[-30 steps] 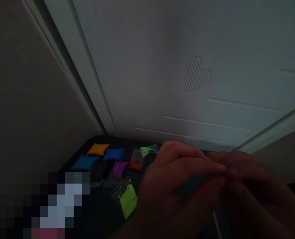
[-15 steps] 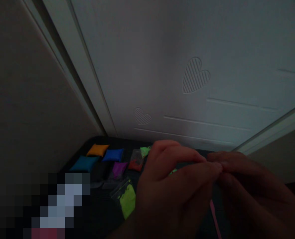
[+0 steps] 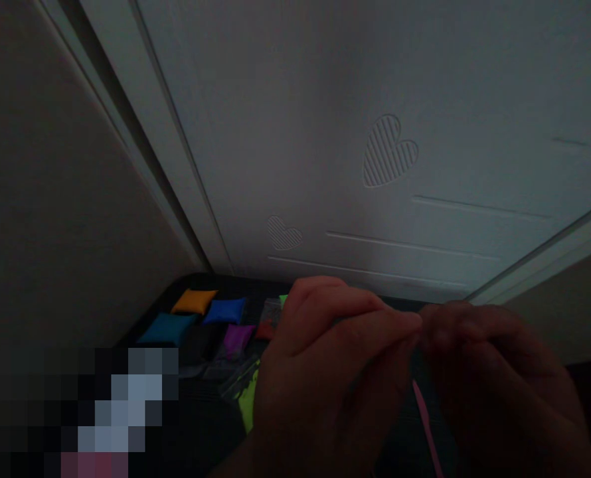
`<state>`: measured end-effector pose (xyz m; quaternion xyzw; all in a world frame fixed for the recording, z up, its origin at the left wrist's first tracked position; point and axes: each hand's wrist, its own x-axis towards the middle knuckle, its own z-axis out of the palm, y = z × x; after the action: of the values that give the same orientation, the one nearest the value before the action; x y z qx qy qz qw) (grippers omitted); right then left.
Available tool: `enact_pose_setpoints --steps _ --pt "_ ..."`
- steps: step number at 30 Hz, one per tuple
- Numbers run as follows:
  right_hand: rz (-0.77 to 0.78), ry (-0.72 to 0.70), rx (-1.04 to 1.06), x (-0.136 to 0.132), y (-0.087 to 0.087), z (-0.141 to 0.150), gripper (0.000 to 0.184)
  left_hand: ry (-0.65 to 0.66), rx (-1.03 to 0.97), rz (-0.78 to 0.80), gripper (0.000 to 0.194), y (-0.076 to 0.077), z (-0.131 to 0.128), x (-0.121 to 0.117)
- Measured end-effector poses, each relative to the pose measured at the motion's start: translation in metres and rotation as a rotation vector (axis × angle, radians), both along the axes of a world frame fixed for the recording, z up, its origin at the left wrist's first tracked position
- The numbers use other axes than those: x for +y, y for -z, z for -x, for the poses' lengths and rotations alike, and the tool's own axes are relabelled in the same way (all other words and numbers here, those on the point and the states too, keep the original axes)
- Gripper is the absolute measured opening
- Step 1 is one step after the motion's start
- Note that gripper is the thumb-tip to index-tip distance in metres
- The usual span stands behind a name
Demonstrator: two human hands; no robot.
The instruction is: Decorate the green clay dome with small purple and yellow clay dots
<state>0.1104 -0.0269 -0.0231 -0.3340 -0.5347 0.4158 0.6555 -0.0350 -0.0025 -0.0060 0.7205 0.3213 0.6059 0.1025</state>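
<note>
My left hand is closed, its thumb and fingertips pinched together over the dark table. Close by on its right, my right hand is also closed, with the fingers curled in. Whatever lies between either set of fingertips is hidden or too small to make out in the dim light. Below and between the hands lies a thin pink modelling tool. A zip bag of yellow-green clay is partly covered by my left hand.
Left of my hands lie packets in orange, blue, teal, black and purple, plus a bag with red-orange stuff. A white door panel with carved hearts rises behind the table. A blurred patch covers the lower left.
My left hand has shifted left, so the fingertips of the two hands have drawn slightly apart. The right fingers have curled more. More of the pink tool shows now.
</note>
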Motion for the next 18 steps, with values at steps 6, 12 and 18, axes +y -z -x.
enact_pose_setpoints --steps 6,12,18 --pt "0.031 -0.272 0.29 0.004 -0.005 0.004 0.004 -0.006 0.0 0.013 0.022 0.001 0.002 0.0" --pt "0.078 -0.386 0.37 0.004 -0.011 0.007 0.007 0.033 -0.026 -0.009 0.022 0.004 0.001 0.003" --pt "0.102 -0.395 0.392 0.005 -0.009 0.009 0.008 0.021 -0.026 0.012 0.022 0.004 0.002 0.002"
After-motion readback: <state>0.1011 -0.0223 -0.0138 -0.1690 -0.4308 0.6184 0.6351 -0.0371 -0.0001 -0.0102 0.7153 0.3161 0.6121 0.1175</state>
